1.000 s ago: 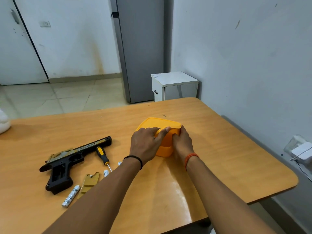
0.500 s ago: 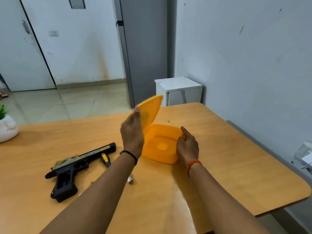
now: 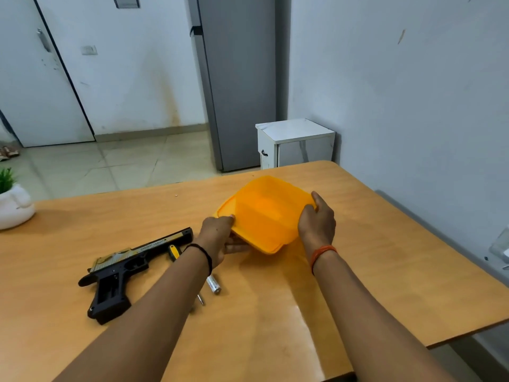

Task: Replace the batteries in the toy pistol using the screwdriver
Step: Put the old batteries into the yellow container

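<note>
The orange plastic box [image 3: 264,216] is open, lifted off the table and tilted toward me. My left hand [image 3: 217,235] grips its left rim, thumb on top and fingers underneath. My right hand [image 3: 316,221] grips its right edge. I cannot tell where the lid is; it may lie against the box's underside. The black and gold toy pistol [image 3: 118,268] lies on its side at the left, its grip compartment open. The yellow-handled screwdriver [image 3: 174,250] lies next to it, mostly behind my left forearm. A silver battery [image 3: 214,283] lies beside that forearm.
The wooden table [image 3: 358,285] ends at its right and near edges. A white pot with a green plant [image 3: 13,208] stands at the far left. Beyond the table are a white cabinet [image 3: 294,142], a grey fridge [image 3: 237,78] and the wall at right.
The box was shut on the table, then my left hand lifted the lid upright. Now the lid is down by the box, and both hands hold the open box tilted above the table.
</note>
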